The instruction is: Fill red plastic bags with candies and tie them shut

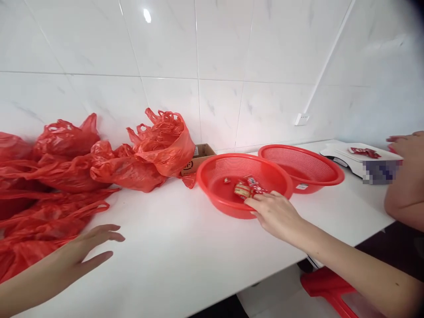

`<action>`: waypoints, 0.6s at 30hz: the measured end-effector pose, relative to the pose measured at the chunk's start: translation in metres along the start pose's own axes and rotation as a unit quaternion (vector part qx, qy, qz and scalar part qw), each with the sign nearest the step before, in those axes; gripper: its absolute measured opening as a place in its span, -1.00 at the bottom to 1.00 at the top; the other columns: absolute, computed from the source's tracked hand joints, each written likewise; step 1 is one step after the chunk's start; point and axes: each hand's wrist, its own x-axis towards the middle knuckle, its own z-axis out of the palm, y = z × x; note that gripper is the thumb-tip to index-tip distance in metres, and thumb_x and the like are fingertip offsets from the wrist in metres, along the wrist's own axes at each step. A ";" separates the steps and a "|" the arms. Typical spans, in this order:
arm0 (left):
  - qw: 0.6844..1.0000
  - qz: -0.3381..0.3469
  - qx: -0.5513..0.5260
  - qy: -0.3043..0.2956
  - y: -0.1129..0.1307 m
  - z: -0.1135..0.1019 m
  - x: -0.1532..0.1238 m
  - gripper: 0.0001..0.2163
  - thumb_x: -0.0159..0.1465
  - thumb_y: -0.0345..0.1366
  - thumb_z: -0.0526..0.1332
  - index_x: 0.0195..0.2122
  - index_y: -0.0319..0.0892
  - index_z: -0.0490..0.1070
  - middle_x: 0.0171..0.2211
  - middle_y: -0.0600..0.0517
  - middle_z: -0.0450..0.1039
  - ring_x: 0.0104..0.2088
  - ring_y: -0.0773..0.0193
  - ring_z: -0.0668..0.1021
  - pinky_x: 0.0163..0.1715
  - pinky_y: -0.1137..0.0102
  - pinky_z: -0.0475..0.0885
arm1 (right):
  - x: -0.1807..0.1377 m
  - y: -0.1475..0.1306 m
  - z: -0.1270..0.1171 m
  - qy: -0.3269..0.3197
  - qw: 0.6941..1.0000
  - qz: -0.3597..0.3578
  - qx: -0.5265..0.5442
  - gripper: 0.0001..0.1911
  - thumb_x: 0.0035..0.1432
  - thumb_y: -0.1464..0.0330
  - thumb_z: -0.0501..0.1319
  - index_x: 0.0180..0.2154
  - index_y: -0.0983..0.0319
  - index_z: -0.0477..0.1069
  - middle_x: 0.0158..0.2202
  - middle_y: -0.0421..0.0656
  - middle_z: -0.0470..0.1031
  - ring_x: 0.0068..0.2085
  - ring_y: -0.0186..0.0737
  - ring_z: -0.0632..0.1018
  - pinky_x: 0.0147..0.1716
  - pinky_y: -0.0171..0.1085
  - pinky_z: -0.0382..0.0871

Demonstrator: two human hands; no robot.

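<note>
Two red plastic baskets stand on the white table. Over the front rim of the nearer basket (212, 194) reaches my right hand (276, 215), its fingers closed round small red-and-gold wrapped packets (244, 190). My fingers partly hide these packets, so I cannot tell how many there are. One small gold piece (227, 180) lies on that basket's floor. To the left, my left hand (86, 247) hovers above the table beside the red plastic bags (49, 216); its fingers are apart and hold nothing.
Filled red bags (129, 170) are heaped along the wall, near a cardboard box (203, 154). The second basket (308, 170) stands behind. A white scale (344, 157) bears red packets (364, 153), and another person's arm (406, 185) is beside it. Below is a red stool (326, 287).
</note>
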 end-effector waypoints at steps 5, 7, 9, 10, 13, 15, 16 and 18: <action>0.997 -0.016 -0.055 -0.057 0.021 -0.016 0.004 -0.69 0.19 0.08 0.08 -0.04 0.45 0.43 0.18 0.33 0.35 0.21 0.10 0.39 0.17 0.21 0.35 | 0.023 0.013 0.025 0.000 0.997 0.047 -0.067 -0.73 0.19 0.48 0.14 -0.06 0.25 0.44 -0.13 0.01 0.56 -0.15 0.00 0.54 -0.28 -0.16 0.29; 0.995 -0.022 -0.077 -0.058 0.033 -0.023 0.004 -0.70 0.20 0.05 0.10 -0.06 0.40 0.47 0.18 0.27 0.37 0.20 0.07 0.41 0.16 0.17 0.35 | 0.035 0.014 0.029 0.015 0.997 0.054 -0.059 -0.65 0.22 0.35 0.19 0.04 0.28 0.39 -0.11 0.04 0.54 -0.11 0.06 0.53 -0.23 -0.13 0.32; 0.993 -0.026 -0.106 -0.054 0.046 -0.029 0.003 -0.72 0.24 -0.01 0.10 -0.06 0.33 0.48 0.18 0.22 0.38 0.18 0.05 0.42 0.14 0.15 0.35 | 0.050 0.010 0.022 0.055 0.997 0.049 -0.038 -0.52 0.23 0.23 0.21 0.13 0.28 0.31 -0.06 0.04 0.50 -0.07 0.08 0.50 -0.18 -0.10 0.34; 0.991 -0.030 -0.119 -0.053 0.051 -0.032 0.003 -0.73 0.25 -0.05 0.10 -0.06 0.30 0.49 0.19 0.20 0.38 0.18 0.05 0.43 0.14 0.15 0.34 | 0.059 0.006 0.015 0.081 0.996 0.039 -0.023 -0.49 0.23 0.20 0.20 0.16 0.26 0.29 -0.03 0.04 0.48 -0.06 0.07 0.49 -0.15 -0.09 0.34; 0.987 -0.038 -0.144 -0.060 0.063 -0.039 0.008 -0.74 0.29 -0.13 0.09 -0.05 0.21 0.48 0.21 0.14 0.35 0.17 0.06 0.42 0.13 0.15 0.32 | 0.097 -0.017 -0.013 0.138 0.989 -0.015 0.059 -0.62 0.28 0.23 0.14 0.10 0.20 0.34 0.02 -0.03 0.45 -0.01 -0.02 0.47 -0.10 -0.13 0.33; 0.987 -0.029 -0.144 -0.072 0.067 -0.048 0.020 -0.73 0.30 -0.14 0.08 -0.03 0.17 0.47 0.23 0.09 0.31 0.17 0.03 0.41 0.11 0.13 0.33 | 0.134 -0.038 -0.030 0.142 0.980 -0.044 0.133 -0.73 0.30 0.27 0.12 0.00 0.16 0.41 -0.01 -0.10 0.47 -0.01 -0.09 0.47 -0.10 -0.18 0.33; 0.988 -0.017 -0.136 -0.073 0.070 -0.054 0.029 -0.72 0.30 -0.14 0.08 -0.02 0.15 0.46 0.24 0.06 0.29 0.17 0.02 0.40 0.09 0.12 0.34 | 0.155 -0.049 -0.036 0.139 0.975 -0.058 0.165 -0.76 0.30 0.29 0.11 -0.04 0.15 0.42 -0.03 -0.12 0.48 -0.02 -0.12 0.48 -0.11 -0.20 0.33; 0.992 0.013 -0.112 -0.047 0.075 -0.067 0.053 -0.70 0.29 -0.15 0.08 0.00 0.08 0.44 0.23 0.00 0.29 0.17 0.01 0.39 0.09 0.12 0.33 | 0.202 -0.071 -0.043 0.142 0.965 -0.083 0.205 -0.78 0.31 0.35 0.07 -0.08 0.16 0.43 -0.05 -0.14 0.48 -0.03 -0.17 0.48 -0.09 -0.23 0.31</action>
